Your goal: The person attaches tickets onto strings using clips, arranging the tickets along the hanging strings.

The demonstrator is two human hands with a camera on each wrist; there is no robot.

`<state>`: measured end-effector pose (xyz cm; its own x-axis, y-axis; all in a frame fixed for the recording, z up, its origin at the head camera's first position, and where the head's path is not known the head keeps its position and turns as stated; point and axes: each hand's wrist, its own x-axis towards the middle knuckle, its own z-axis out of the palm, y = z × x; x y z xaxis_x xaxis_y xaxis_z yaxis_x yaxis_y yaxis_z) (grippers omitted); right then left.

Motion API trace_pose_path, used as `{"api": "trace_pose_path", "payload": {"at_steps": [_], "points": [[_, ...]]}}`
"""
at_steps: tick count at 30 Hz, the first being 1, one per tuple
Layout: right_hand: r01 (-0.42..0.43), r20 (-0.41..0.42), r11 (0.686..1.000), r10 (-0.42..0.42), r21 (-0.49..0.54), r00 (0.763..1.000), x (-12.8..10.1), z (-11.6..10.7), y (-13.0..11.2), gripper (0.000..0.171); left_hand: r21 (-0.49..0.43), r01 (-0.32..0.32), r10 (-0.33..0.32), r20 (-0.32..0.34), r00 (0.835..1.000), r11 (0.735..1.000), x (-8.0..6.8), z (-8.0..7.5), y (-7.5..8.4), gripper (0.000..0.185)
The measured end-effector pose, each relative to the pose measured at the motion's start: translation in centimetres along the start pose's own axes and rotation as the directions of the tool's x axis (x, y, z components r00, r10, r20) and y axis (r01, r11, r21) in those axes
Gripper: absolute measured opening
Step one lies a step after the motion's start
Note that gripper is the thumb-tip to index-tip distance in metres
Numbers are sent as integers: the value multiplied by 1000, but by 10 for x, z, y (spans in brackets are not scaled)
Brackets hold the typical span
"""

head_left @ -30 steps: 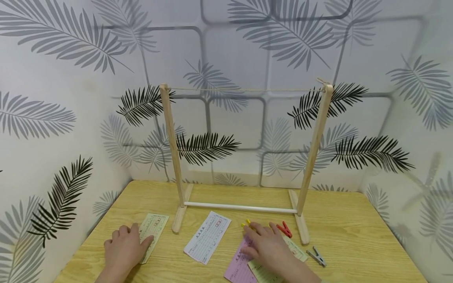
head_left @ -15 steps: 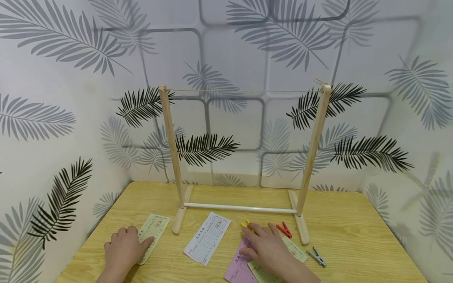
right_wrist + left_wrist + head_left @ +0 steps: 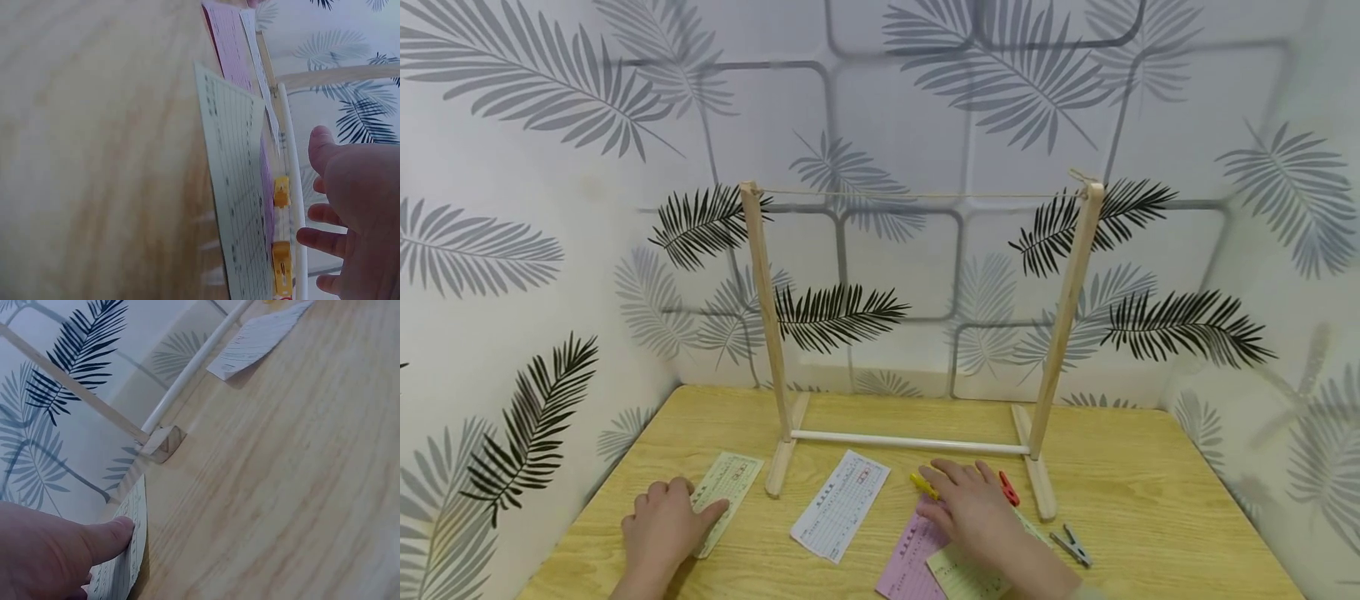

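Yellow clothespin (image 3: 923, 486) lies on the wooden table (image 3: 1150, 500) just left of my right hand (image 3: 973, 508), whose relaxed, spread fingers hover above the pink slip (image 3: 910, 558) and grasp nothing; my left hand (image 3: 662, 525) rests flat, thumb pressing the pale green slip (image 3: 724, 492) beside the wooden rack (image 3: 767, 333)

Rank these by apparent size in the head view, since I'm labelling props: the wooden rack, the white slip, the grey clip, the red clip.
1. wooden rack
2. white slip
3. grey clip
The red clip is partly hidden by the right hand, so unranked.
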<state>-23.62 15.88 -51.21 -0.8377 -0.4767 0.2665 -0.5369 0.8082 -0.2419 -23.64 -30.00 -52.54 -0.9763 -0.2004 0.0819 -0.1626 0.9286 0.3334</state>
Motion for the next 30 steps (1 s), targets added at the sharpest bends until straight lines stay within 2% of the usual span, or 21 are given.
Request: {"api": "trace_pose_path", "payload": {"at_steps": [6, 10, 18, 26, 30], "points": [[-7, -17, 1000, 7, -29, 1000, 6, 0, 11, 54, -72, 26, -26, 9, 1000, 997, 6, 0, -1, 81], [-12, -21, 1000, 11, -26, 1000, 10, 1, 18, 55, -99, 27, -27, 10, 1000, 995, 10, 2, -3, 89], [40, -41, 999, -40, 4, 998, 16, 1, 30, 53, -123, 32, -28, 39, 999, 992, 14, 6, -10, 102], [121, -46, 993, -120, 14, 992, 23, -2, 40, 45, -146, -9, 6, -17, 1000, 989, 15, 12, -14, 72], [167, -63, 986, -167, -6, 984, 28, -4, 44, 46, -158, -19, 11, -53, 999, 987, 14, 18, -17, 67]]}}
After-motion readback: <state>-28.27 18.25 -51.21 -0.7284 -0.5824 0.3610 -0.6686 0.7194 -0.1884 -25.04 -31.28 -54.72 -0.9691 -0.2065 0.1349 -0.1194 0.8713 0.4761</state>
